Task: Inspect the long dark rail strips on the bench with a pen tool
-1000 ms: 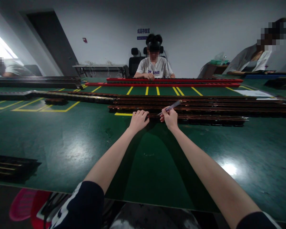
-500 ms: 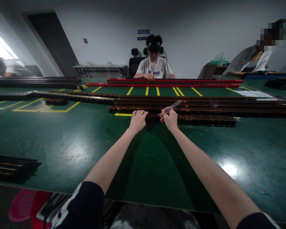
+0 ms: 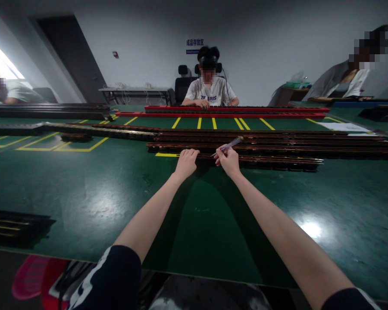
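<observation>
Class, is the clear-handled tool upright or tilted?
Tilted: the tool slants in the right hand, its handle end upper right in the picture, its tip lower left.

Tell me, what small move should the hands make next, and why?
Perhaps guide the tool along the near strip: the right hand grips the tool, angled down towards that strip, and the left hand is at the strip, seemingly placed to steady it.

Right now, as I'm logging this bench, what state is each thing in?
Left hand: fingers curled at the near black strip
Right hand: closed around the screwdriver-like tool
Screwdriver-like tool: tilted, tip low
Near black strip: lying on the table
Strips behind: side by side
Red rails: lying lengthwise
Door: looks shut
White paper: flat
</observation>
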The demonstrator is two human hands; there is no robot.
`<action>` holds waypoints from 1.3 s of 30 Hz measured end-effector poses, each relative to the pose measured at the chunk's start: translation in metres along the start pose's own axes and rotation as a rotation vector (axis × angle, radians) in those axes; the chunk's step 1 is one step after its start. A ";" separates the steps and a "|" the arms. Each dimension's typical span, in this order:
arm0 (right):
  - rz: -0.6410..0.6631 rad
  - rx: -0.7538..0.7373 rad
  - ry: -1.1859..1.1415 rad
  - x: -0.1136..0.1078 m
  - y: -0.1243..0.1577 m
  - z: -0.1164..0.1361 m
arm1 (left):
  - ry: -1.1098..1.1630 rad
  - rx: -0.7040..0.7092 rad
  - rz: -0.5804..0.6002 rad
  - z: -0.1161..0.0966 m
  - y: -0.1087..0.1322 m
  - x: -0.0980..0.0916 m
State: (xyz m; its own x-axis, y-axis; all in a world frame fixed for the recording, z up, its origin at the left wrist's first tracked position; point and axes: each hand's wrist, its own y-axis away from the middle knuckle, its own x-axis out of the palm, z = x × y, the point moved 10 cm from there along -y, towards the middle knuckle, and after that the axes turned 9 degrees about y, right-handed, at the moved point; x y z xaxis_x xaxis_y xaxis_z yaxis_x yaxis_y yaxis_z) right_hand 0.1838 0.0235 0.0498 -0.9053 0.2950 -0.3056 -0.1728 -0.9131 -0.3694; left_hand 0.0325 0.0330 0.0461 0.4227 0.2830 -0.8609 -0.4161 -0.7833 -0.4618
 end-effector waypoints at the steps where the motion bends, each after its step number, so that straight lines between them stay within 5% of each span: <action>1: 0.001 0.000 -0.001 0.000 0.000 0.000 | -0.001 -0.006 0.003 0.000 0.000 0.000; 15: 0.068 -0.046 0.082 0.011 0.003 0.014 | -0.023 -0.011 -0.007 0.000 0.002 -0.004; 39: -0.106 0.023 0.026 -0.010 0.003 0.000 | -0.055 0.034 -0.039 -0.004 0.002 -0.003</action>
State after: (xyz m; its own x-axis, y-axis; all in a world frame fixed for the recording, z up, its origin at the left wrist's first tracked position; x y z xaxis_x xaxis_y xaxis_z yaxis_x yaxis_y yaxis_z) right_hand 0.1927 0.0181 0.0520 -0.8709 0.3977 -0.2889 -0.2764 -0.8822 -0.3813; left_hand 0.0333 0.0284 0.0481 0.3950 0.3438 -0.8519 -0.4274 -0.7521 -0.5017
